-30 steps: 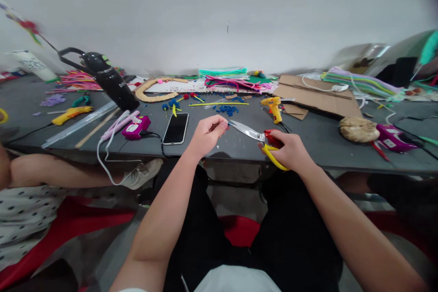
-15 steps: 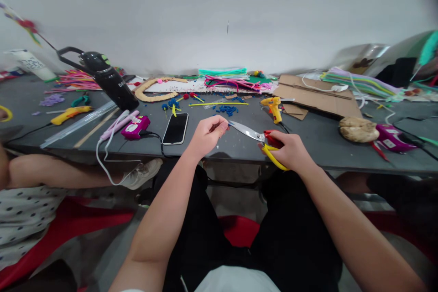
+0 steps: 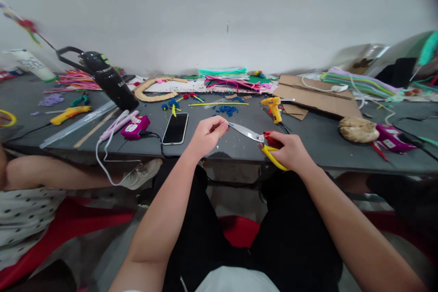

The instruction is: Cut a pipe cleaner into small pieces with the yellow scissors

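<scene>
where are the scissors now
In the head view, the scissors are in the right hand near the front edge of the grey table, blades toward the left hand.

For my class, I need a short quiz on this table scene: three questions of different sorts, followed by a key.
1. Multiple choice: who or what holds the scissors? A) the left hand alone, B) the right hand alone, C) both hands together.
2. True or false: the phone lies face up and unlit.
3. Fill in the missing word: the small loose pieces on the table, just beyond the scissors, are coloured ____.

Key: 1. B, the right hand grips the handles. 2. True. 3. Blue.
</scene>
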`<state>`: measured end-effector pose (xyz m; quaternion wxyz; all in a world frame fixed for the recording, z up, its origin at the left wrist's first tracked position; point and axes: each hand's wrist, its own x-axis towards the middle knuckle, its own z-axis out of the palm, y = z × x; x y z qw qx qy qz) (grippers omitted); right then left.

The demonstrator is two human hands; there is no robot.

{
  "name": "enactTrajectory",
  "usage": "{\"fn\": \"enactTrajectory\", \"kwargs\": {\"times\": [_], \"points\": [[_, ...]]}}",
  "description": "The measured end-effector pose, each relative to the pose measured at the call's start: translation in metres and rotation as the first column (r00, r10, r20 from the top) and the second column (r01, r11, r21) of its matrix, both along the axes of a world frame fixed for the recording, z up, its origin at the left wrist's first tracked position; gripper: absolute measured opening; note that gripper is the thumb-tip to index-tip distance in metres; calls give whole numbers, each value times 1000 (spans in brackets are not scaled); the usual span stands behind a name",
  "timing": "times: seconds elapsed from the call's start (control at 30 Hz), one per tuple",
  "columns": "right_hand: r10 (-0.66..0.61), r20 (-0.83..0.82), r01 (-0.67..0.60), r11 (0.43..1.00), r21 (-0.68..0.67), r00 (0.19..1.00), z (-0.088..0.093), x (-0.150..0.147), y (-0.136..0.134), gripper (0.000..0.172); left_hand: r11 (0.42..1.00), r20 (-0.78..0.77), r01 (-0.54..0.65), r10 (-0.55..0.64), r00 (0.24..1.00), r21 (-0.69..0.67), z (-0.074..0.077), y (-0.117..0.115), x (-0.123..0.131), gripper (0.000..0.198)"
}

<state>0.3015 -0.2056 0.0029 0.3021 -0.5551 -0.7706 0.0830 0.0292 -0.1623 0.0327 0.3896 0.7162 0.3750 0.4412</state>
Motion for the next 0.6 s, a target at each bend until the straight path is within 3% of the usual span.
{"fn": "enactTrajectory", "kwargs": {"times": [0.6], "points": [[14, 4, -14, 1000, -21, 1000, 2, -1, -1, 23, 999, -39, -3, 4, 999, 42, 1, -1, -2, 30]]}}
